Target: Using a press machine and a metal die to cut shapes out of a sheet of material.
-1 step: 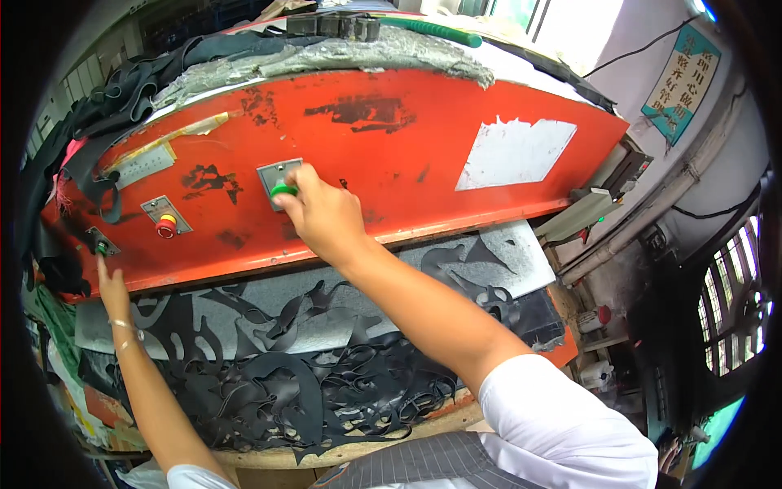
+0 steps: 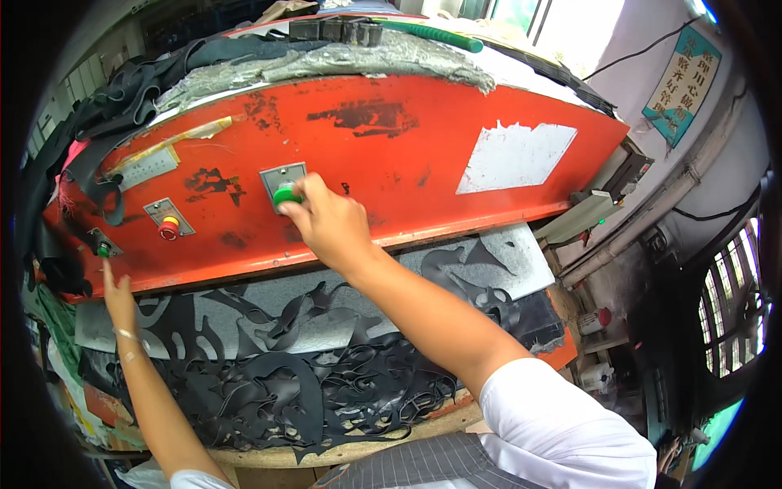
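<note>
My right hand [image 2: 336,224] is at a large round green push button [image 2: 286,195] on a grey metal plate. Its curled fingers and thumb close on the button's right side, leaving most of the green face showing. Down at the left, my left hand [image 2: 120,297] points upward with the index finger stretched out. That fingertip is at or just below a smaller green button [image 2: 103,250]; whether it touches cannot be made out. Both buttons sit on the red front panel [image 2: 391,155] of a machine. A red stop button [image 2: 169,228] lies between them.
Under the panel, dark leather-like scraps [image 2: 285,391] with cut-out holes are heaped over a pale grey board [image 2: 513,265]. On top of the machine lie grey ragged padding [image 2: 326,65], a green-handled tool [image 2: 432,34] and black strips [image 2: 122,106]. A pipe [image 2: 692,171] runs along the right wall.
My right hand has shifted slightly right and down, uncovering more of the green push button. My left hand has dropped a little from the smaller button.
</note>
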The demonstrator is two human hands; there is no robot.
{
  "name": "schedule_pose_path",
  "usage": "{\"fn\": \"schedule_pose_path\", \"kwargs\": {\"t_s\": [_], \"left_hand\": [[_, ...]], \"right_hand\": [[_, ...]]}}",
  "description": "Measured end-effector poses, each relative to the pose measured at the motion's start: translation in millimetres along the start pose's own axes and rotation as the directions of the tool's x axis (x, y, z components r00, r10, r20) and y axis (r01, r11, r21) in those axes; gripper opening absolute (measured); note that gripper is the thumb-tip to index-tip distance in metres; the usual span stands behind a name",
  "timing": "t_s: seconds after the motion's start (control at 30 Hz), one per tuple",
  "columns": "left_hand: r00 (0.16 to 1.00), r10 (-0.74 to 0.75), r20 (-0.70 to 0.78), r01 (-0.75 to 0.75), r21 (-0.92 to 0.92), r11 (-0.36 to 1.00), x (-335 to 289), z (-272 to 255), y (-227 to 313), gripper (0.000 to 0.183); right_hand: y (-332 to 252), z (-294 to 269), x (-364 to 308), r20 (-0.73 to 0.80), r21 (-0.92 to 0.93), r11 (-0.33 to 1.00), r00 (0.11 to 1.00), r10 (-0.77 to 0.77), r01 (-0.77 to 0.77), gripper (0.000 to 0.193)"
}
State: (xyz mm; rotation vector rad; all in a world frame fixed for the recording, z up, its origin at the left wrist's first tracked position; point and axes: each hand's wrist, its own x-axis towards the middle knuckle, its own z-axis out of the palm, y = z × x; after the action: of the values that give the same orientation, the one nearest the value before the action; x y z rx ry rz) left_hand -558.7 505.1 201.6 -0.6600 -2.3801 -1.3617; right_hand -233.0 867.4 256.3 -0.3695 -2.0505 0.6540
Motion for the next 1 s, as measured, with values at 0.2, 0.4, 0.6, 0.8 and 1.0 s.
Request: {"fn": "schedule_pose_path", "kwargs": {"t_s": [0.2,0.4,0.6,0.8,1.0], "left_hand": [[0.896,0.186,0.402,-0.164,-0.091,0.982,-241.2,43.3,154.8,0.012],[0.678,0.325,0.659,-0.174,-0.286,0.942,-404.6,57.0,214.7,0.007],[0.723,0.290,0.627,-0.263,-0.138,0.955,-434.7,70.1,220.2,0.006],[0.766,0.299,0.569,-0.278,-0.126,0.952,-437.3,72.6,214.9,0.004],[0.780,0.202,0.593,-0.239,-0.016,0.971,-444.4,74.6,224.2,0.007]], "right_hand": [[8.7,-31.0,-70.5,0.212,0.042,0.997,0.976,0.048,-0.058,0.026],[10.5,-40.8,-128.7,0.310,0.063,0.994,0.949,0.064,-0.087,0.025],[31.8,-52.9,-173.6,0.366,0.053,0.991,0.926,0.093,-0.120,0.024],[104.2,-108.3,-152.2,0.221,-0.126,0.957,0.933,0.284,-0.261,0.024],[203.5,-149.2,-109.9,0.139,-0.464,0.880,0.973,0.183,-0.100,0.022]]}}
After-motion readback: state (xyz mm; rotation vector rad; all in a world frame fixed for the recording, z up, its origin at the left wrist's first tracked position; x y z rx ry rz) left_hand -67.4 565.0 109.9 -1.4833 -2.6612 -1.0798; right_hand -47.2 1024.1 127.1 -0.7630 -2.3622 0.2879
